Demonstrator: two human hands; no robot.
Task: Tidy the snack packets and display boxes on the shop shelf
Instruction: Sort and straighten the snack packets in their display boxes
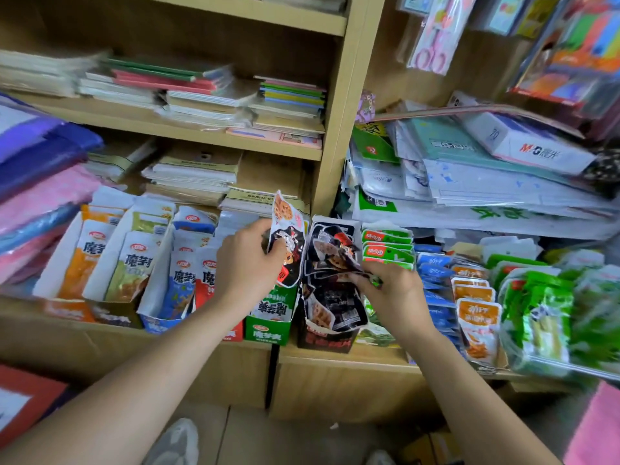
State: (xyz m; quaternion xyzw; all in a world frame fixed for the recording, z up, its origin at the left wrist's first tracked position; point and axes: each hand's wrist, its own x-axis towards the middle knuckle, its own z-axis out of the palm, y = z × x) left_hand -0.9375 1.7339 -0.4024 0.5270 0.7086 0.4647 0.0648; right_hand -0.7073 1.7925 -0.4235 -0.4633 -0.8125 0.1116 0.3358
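Head view: black snack packets (332, 283) stand crammed in a dark display box (327, 340) at the shelf's front edge (352, 359). Left hand (246, 263) grips one black packet (288, 243) lifted above the green box (268, 327), beside the dark one. Right hand (392, 290) pinches the packets at their right side. Boxes sit touching, leaving no gap between them: orange-and-white packets (84, 260) fill the left boxes, loose green packets (550, 313) pile up at right. Open floor (302, 441) lies below.

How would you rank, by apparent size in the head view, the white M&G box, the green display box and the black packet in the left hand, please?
1. white M&G box
2. green display box, partly hidden, so unsure
3. black packet, held by the left hand
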